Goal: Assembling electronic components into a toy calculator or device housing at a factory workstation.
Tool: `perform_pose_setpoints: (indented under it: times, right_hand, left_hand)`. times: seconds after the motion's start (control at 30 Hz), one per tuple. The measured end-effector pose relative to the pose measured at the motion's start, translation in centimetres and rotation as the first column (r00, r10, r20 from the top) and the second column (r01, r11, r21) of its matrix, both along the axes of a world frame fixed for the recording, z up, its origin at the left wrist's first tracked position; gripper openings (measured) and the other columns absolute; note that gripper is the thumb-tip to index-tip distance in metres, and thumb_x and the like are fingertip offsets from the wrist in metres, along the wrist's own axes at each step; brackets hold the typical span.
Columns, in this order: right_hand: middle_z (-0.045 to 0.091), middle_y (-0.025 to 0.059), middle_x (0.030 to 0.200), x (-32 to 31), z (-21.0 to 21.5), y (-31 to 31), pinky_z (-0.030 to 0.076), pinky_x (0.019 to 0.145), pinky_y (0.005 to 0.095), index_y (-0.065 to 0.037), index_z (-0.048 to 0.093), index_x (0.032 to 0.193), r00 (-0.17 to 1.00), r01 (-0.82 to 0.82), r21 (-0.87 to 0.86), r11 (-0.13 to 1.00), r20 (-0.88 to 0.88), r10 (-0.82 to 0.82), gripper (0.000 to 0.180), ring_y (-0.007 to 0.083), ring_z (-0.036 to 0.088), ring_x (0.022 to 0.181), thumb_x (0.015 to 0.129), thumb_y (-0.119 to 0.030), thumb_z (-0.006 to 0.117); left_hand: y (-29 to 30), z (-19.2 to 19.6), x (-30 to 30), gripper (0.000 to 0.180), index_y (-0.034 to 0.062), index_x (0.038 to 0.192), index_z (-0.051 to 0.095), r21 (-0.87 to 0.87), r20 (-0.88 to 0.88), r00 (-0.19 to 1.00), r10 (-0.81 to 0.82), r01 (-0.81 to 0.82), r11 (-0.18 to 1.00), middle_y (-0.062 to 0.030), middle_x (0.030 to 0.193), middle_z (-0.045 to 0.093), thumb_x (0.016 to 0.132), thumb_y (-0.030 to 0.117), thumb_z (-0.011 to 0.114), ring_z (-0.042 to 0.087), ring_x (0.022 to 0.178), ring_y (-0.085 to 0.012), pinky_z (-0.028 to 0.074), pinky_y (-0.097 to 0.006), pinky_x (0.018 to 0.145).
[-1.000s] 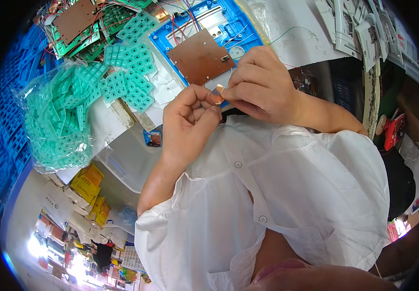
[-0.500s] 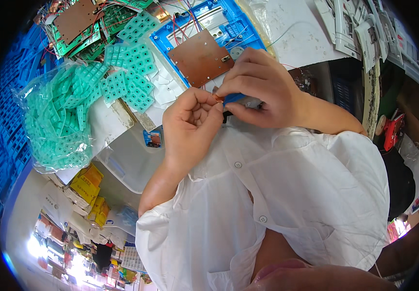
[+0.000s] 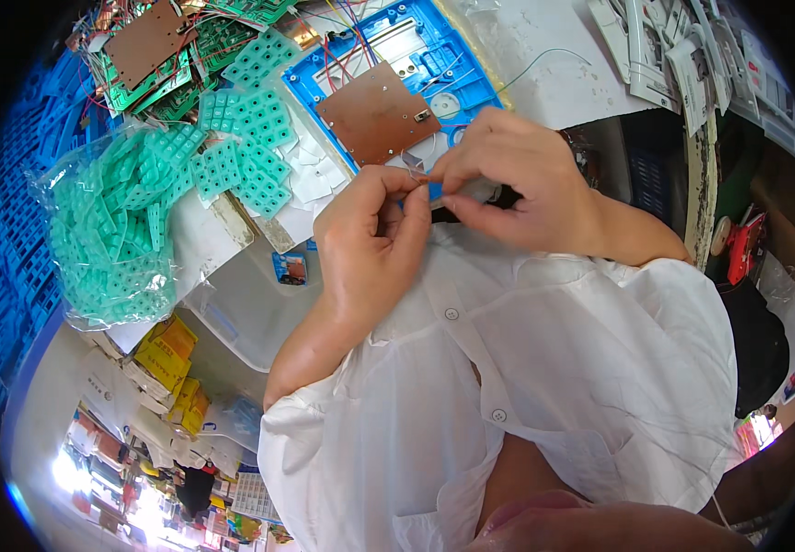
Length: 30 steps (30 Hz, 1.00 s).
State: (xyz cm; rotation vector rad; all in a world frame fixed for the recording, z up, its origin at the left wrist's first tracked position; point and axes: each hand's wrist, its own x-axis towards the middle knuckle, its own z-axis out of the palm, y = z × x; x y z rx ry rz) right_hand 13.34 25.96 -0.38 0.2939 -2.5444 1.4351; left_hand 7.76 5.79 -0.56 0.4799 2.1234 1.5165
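Note:
Just off the table's near edge, my left hand (image 3: 365, 230) and my right hand (image 3: 526, 184) meet fingertip to fingertip. Each is closed in a pinch around something thin and small, possibly a wire end, that the fingers mostly hide. Right beyond them lies a brown circuit board (image 3: 374, 115) with a small metal part near its right edge. It rests on an open blue plastic casing (image 3: 466, 69). Red and other coloured wires (image 3: 347, 55) run across the casing's far part. A pale round disc (image 3: 444, 105) sits inside it, near my right hand.
Green rubber keypads (image 3: 250, 115) lie to the left, with more in a clear bag (image 3: 112, 239) overhanging the edge. Green circuit boards (image 3: 163, 83) are heaped behind. White plastic parts (image 3: 646, 55) stand at the far right. Below the edge is a translucent bin (image 3: 241, 304).
My right hand has moved slightly right and toward me, its fingers less bunched over the left fingertips. The casing and board have shifted slightly.

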Motion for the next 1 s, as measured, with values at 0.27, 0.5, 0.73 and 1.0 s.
perform_pose_setpoints:
  times: [0.27, 0.5, 0.73, 1.0]
  right_hand:
    - [0.07, 0.0022, 0.085, -0.6, -0.6, 0.0, 0.053, 0.067, 0.0377, -0.011, 0.07, 0.093, 1.0, 0.011, 0.026, 1.0, 0.024, -0.012, 0.019, 0.025, 0.064, 0.083, 0.076, -0.01, 0.078]
    - [0.068, 0.005, 0.086, -0.9, 0.1, 0.4, 0.053, 0.065, 0.0314, -0.006, 0.072, 0.094, 1.0, -0.019, 0.035, 0.999, 0.007, 0.019, 0.024, 0.0214, 0.065, 0.079, 0.072, 0.0, 0.078]
    - [0.066, 0.006, 0.085, -1.0, 0.1, 0.7, 0.053, 0.062, 0.0315, -0.007, 0.072, 0.099, 0.996, -0.041, 0.001, 0.999, 0.08, 0.041, 0.023, 0.0215, 0.064, 0.077, 0.078, -0.01, 0.08]
    - [0.066, 0.0077, 0.084, -1.6, -0.6, 1.6, 0.052, 0.057, 0.0311, -0.006, 0.073, 0.1, 0.995, -0.097, 0.061, 0.993, 0.022, 0.096, 0.022, 0.0218, 0.065, 0.075, 0.08, -0.008, 0.08]
  left_hand:
    - [-0.1, 0.1, 0.0, 0.008, -0.0013, 0.104, 0.066, -0.067, -0.15, 0.984, -0.095, 0.086, 0.994, 0.0024, 0.082, 0.065, 0.097, 0.001, 0.068, 0.056, 0.068, -0.0006, 0.042, -0.017, 0.059]
    - [0.7, 0.4, -0.8, 0.013, 0.0021, 0.094, 0.067, -0.052, -0.345, 0.933, -0.104, 0.092, 0.994, -0.0093, 0.091, 0.068, 0.084, -0.004, 0.073, 0.061, 0.063, -0.0193, 0.048, -0.029, 0.055]
    - [1.1, 0.5, -1.4, 0.013, 0.0005, 0.094, 0.066, 0.02, -0.328, 0.939, -0.1, 0.113, 0.993, -0.0123, 0.101, 0.069, 0.084, -0.007, 0.071, 0.067, 0.071, -0.0238, 0.054, -0.032, 0.061]
    - [1.2, 0.7, -1.4, 0.015, 0.0024, 0.093, 0.066, -0.071, -0.491, 0.858, -0.152, 0.135, 0.988, -0.0119, 0.09, 0.069, 0.082, -0.006, 0.072, 0.068, 0.074, -0.0283, 0.054, -0.035, 0.062]
